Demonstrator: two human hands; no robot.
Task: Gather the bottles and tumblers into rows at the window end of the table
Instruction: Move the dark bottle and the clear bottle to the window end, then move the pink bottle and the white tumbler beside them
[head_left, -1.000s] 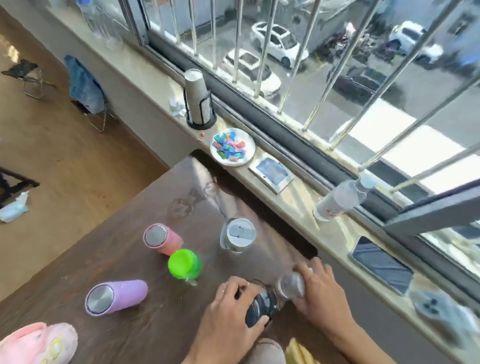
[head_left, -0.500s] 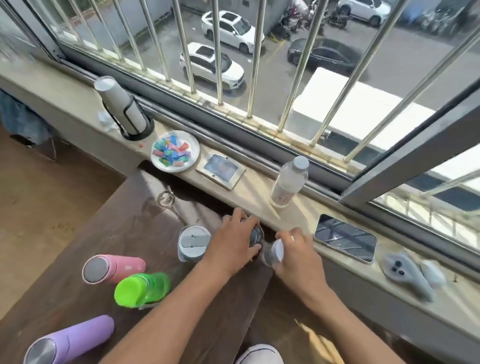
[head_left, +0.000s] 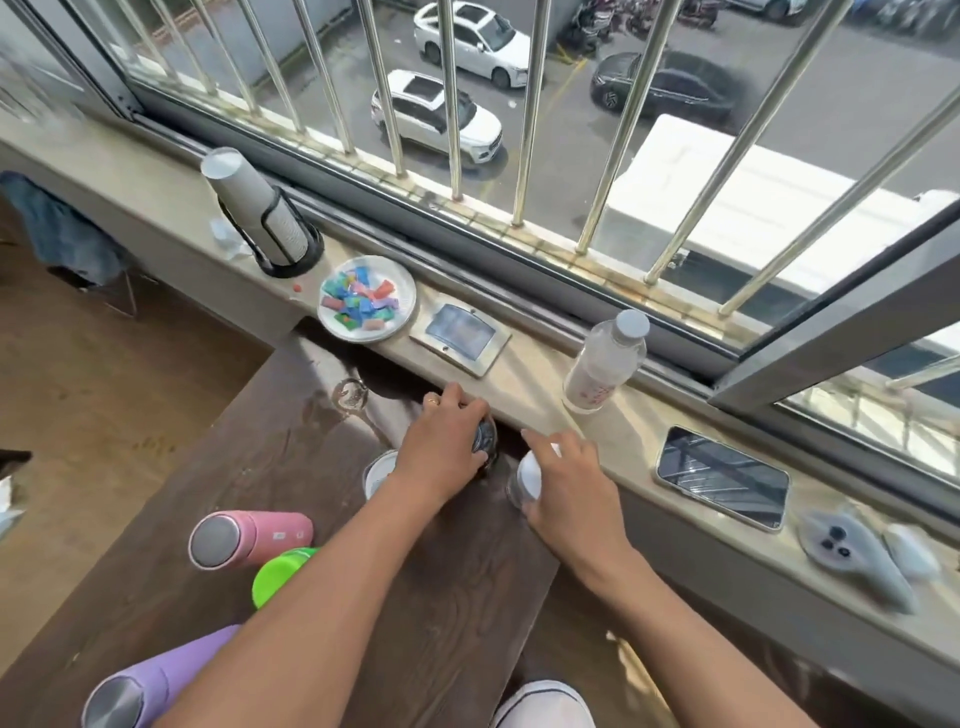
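Note:
My left hand (head_left: 447, 447) grips a dark bottle (head_left: 485, 441) at the window end of the brown table (head_left: 291, 447). My right hand (head_left: 566, 483) holds a clear bottle with a white cap (head_left: 527, 475) just right of it. A grey-lidded tumbler (head_left: 376, 470) stands left of my left wrist, mostly hidden. Farther back on the table stand a pink tumbler (head_left: 249, 538), a green-lidded bottle (head_left: 278, 574) and a purple tumbler (head_left: 150, 686).
The sill (head_left: 540, 384) carries a cup holder (head_left: 270, 223), a plate of coloured pieces (head_left: 366, 299), a small framed panel (head_left: 460, 332), a water bottle (head_left: 605, 361), a phone (head_left: 722, 478) and a grey controller (head_left: 852, 556). A white shoe (head_left: 545, 706) shows below the table's right edge.
Both hands have carried the dark bottle and the clear bottle from the table's near side to its window end. The view swung up toward the window.

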